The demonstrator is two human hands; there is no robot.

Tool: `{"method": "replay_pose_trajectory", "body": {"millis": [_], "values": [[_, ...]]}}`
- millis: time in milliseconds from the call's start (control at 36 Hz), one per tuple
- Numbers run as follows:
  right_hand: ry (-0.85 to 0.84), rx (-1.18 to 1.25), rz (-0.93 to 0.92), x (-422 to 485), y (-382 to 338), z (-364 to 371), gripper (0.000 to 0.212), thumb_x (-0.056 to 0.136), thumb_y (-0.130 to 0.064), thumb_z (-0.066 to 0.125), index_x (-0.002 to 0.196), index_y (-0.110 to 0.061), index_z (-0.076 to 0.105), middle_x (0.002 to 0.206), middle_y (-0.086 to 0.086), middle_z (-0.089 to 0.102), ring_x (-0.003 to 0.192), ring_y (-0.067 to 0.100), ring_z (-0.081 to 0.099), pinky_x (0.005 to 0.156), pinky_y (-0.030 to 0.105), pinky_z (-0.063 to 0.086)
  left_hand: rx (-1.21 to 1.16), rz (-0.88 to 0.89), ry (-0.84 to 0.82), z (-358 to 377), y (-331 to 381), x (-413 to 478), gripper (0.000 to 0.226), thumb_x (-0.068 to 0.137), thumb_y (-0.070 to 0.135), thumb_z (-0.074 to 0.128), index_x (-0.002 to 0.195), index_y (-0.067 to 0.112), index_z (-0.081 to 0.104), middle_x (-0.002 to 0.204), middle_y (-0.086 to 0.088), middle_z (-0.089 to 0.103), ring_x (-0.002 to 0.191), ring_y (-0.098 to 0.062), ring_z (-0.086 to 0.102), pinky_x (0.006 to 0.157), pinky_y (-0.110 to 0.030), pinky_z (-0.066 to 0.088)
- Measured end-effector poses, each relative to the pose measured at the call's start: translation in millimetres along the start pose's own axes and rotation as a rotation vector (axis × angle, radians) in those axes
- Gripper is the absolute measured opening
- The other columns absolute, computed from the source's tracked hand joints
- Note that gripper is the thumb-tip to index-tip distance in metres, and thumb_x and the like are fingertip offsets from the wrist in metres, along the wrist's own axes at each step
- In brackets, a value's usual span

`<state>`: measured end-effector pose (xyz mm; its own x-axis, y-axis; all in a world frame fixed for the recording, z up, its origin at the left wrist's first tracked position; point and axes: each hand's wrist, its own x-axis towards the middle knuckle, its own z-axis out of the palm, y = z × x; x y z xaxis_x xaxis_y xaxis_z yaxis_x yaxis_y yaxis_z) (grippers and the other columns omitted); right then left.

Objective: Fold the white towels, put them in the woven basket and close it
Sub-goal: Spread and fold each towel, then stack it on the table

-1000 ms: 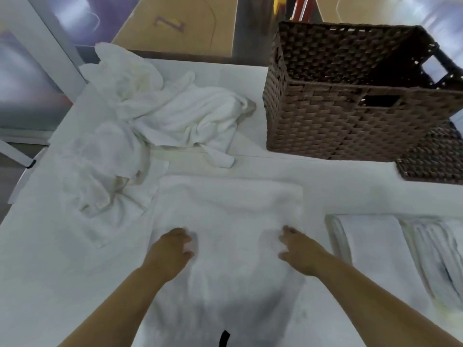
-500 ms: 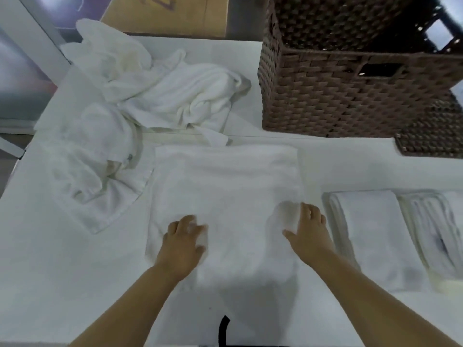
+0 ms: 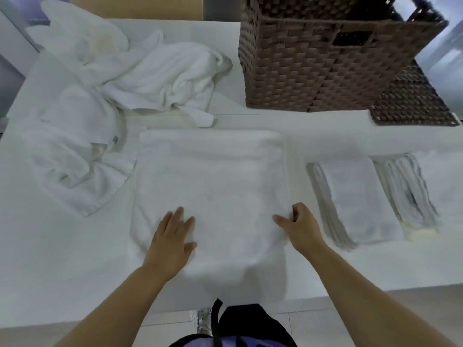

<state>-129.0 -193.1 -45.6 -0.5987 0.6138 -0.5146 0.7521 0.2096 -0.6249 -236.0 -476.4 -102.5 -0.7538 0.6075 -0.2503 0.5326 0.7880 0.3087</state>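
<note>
A white towel (image 3: pixel 213 181) lies flat and squared on the white table (image 3: pixel 50 271) in front of me. My left hand (image 3: pixel 172 236) rests flat on its near left part, fingers spread. My right hand (image 3: pixel 300 226) pinches the towel's near right edge between thumb and curled fingers. The brown woven basket (image 3: pixel 325 71) stands open at the back right, and its flat woven lid (image 3: pixel 411 101) lies beside it on the right. Two folded towels (image 3: pixel 355 201) lie side by side at the right.
A heap of crumpled white towels (image 3: pixel 105 81) covers the back left of the table. The table's near edge runs just below my forearms, with tiled floor (image 3: pixel 350 311) beyond it. A cardboard box (image 3: pixel 150 6) sits behind the table.
My view has tipped down and closer to the table. Both hands slid toward me along the towel; my left hand flattened and my right hand closed on the right edge.
</note>
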Motion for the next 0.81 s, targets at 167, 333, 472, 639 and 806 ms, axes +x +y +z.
{"method": "replay_pose_trajectory", "body": {"millis": [167, 333, 472, 639, 806], "values": [[0.02, -0.271, 0.105, -14, 19, -9, 0.064, 0.088, -0.031, 0.065, 0.138, -0.016, 0.028, 0.102, 0.004, 0.061, 0.085, 0.023, 0.062, 0.066, 0.033, 0.049, 0.065, 0.022, -0.014, -2, 3, -7, 0.063, 0.069, 0.033, 0.082, 0.123, 0.013, 0.058, 0.138, -0.024, 0.042, 0.12, -0.049, 0.045, 0.097, -0.056, 0.042], [0.078, -0.664, -0.195, -38, 21, 5, 0.06, 0.09, -0.037, 0.06, 0.14, -0.018, 0.033, 0.14, 0.006, 0.037, 0.128, 0.027, 0.032, 0.104, 0.036, 0.036, 0.058, 0.178, 0.095, -1, 3, -33, 0.058, 0.07, 0.061, 0.049, 0.114, 0.023, 0.05, 0.126, -0.012, 0.043, 0.11, -0.033, 0.041, 0.085, -0.053, 0.048], [-0.164, -0.778, -0.445, -55, 15, 37, 0.048, 0.092, -0.04, 0.054, 0.134, -0.023, 0.041, 0.136, -0.002, 0.039, 0.127, 0.022, 0.032, 0.104, 0.033, 0.033, 0.084, 0.304, 0.113, 4, -11, -45, 0.048, 0.073, 0.056, 0.05, 0.107, 0.023, 0.058, 0.121, -0.01, 0.049, 0.108, -0.034, 0.045, 0.083, -0.051, 0.051], [-0.229, -0.841, -0.447, -61, 14, 61, 0.048, 0.089, -0.041, 0.058, 0.13, -0.021, 0.043, 0.132, 0.0, 0.035, 0.122, 0.022, 0.036, 0.101, 0.034, 0.037, 0.173, 0.388, 0.138, 5, -20, -46, 0.022, 0.079, 0.021, 0.055, 0.099, 0.013, 0.061, 0.107, -0.015, 0.065, 0.094, -0.039, 0.062, 0.073, -0.048, 0.057], [-0.2, -0.894, -0.433, -60, 14, 67, 0.054, 0.088, -0.049, 0.056, 0.131, -0.02, 0.039, 0.133, 0.002, 0.032, 0.123, 0.024, 0.034, 0.1, 0.035, 0.037, 0.155, 0.317, 0.134, -2, -15, -43, 0.024, 0.076, 0.009, 0.047, 0.095, 0.005, 0.06, 0.091, -0.012, 0.069, 0.082, -0.033, 0.068, 0.066, -0.038, 0.058]]}}
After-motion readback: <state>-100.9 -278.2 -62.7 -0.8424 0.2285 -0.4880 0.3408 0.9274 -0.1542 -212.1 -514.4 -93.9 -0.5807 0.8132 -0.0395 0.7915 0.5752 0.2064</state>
